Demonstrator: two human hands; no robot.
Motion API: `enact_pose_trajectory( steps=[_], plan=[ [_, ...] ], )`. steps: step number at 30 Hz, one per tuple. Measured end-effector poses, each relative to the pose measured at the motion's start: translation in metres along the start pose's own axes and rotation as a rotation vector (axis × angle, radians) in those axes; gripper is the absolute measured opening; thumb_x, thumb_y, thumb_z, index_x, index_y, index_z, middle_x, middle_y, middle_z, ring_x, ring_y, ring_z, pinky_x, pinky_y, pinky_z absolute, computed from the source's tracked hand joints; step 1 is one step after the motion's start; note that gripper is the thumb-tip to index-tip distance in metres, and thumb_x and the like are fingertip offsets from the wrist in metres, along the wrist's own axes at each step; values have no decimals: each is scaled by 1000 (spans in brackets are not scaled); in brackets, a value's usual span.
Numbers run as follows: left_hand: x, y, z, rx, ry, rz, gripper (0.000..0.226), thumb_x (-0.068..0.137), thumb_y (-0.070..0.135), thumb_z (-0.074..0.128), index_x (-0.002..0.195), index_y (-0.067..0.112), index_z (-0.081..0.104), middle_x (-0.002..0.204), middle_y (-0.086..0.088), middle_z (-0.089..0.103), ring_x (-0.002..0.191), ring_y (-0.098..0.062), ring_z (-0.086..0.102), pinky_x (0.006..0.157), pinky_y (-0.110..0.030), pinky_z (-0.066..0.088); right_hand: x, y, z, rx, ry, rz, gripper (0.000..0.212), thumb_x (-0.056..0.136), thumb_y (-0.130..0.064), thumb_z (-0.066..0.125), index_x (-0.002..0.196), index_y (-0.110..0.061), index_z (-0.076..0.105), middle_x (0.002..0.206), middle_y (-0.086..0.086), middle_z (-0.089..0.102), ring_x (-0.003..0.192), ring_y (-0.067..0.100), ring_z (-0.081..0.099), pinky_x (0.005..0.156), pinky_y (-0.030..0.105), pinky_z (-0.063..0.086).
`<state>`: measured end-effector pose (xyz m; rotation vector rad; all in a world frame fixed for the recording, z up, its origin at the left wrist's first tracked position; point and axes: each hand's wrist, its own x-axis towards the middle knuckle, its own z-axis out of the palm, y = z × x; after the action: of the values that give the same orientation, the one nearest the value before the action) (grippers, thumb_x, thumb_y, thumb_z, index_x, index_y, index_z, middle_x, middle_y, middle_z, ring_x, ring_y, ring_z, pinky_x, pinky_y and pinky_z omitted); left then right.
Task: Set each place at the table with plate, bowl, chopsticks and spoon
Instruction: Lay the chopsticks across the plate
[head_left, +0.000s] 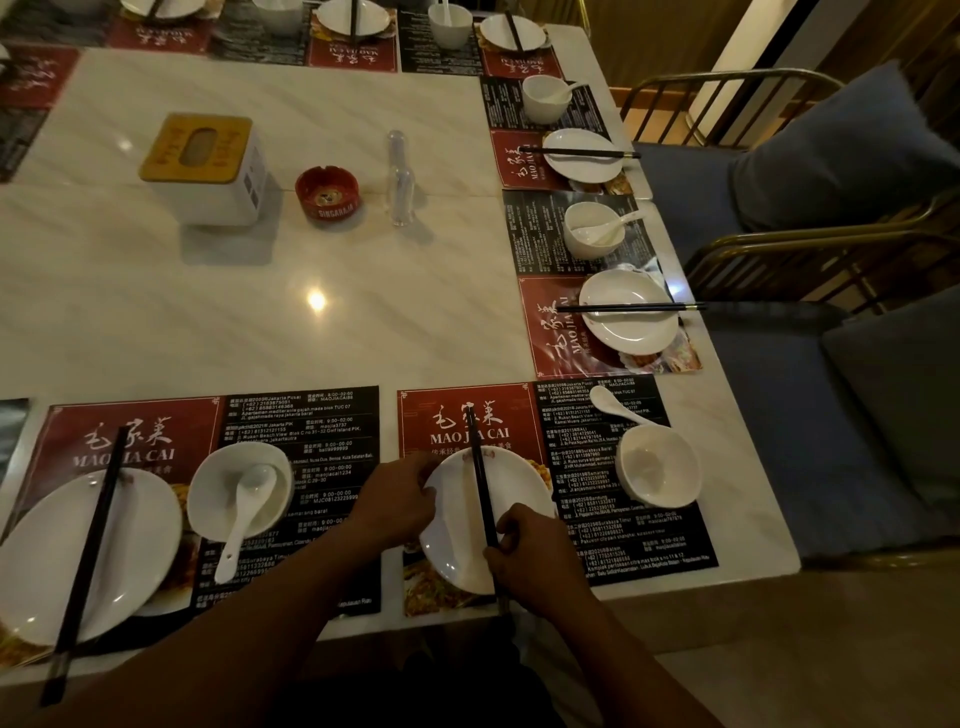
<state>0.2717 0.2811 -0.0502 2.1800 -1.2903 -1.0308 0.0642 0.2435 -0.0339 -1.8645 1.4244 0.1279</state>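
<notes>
Chopsticks (479, 467) lie across the plate (451, 540) in front of me, and I have both hands on this setting.

My right hand (530, 556) is curled round the near end of the chopsticks, and my left hand (397, 501) grips the plate's left rim. The plate sits on the red-and-black placemat (649, 540) at the near edge of the table (260, 312). This place's bowl (655, 473) stands to the right on the same mat. Its spoon (615, 405) lies on the mat just beyond the bowl, not in it. I judge that squaring the sticks and putting the spoon in the bowl are all that is left here. The neighbouring plate (41, 561) on my left carries its own sticks, and the neighbouring bowl (208, 499) holds a spoon, so that place looks done. The two settings along the right edge look done too. The far settings are partly cut off, so I cannot vouch for them.
</notes>
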Motion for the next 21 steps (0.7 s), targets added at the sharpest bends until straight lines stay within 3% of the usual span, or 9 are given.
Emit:
enact_pose_trajectory(
  steps=[13, 16, 21],
  plan=[
    [2, -1, 3, 11, 9, -10, 42, 92, 12, 64, 132, 22, 57, 126, 0, 66, 116, -17, 61, 98, -36, 52, 1, 2, 1, 11, -7, 1, 34, 82, -34, 76, 112, -25, 62, 85, -10, 66, 67, -4, 56, 53, 6, 38],
    [3, -2, 4, 9, 10, -17, 42, 91, 12, 64, 131, 24, 57, 125, 1, 66, 116, -16, 61, 98, -36, 52, 1, 4, 0, 25, -5, -4, 34, 82, -38, 75, 111, -26, 61, 83, -13, 64, 73, -3, 58, 59, 7, 39],
    [4, -6, 5, -8, 2, -21, 41, 91, 13, 65, 129, 26, 58, 121, 4, 66, 112, -14, 61, 90, -27, 50, 0, 15, -9, 45, 168, -13, 26, 86, -37, 71, 108, -25, 62, 88, -13, 61, 79, 0, 58, 64, 10, 41]
  ],
)
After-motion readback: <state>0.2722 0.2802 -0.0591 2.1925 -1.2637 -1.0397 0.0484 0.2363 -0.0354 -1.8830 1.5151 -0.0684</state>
